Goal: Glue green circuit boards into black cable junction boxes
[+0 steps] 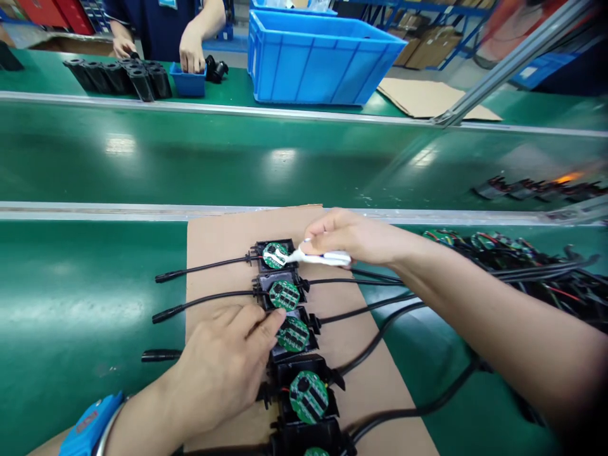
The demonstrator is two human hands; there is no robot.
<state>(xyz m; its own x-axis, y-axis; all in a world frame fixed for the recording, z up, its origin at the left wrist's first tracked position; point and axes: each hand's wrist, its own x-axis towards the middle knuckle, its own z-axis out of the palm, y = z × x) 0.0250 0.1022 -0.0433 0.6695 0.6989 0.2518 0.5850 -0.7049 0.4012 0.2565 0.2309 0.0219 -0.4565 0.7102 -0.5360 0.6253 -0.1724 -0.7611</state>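
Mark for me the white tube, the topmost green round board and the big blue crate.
white tube (332,258): head view, middle of its body.
topmost green round board (273,254): head view, centre of its face.
big blue crate (308,69): head view, its near side wall.

On the far side, a big blue plastic box (323,60) stands right of a small blue plastic tub (189,83) and a row of black plastic tubes (118,77), with another person's hand (191,52) on the tub and flat brown cardboard (427,98) farther right.
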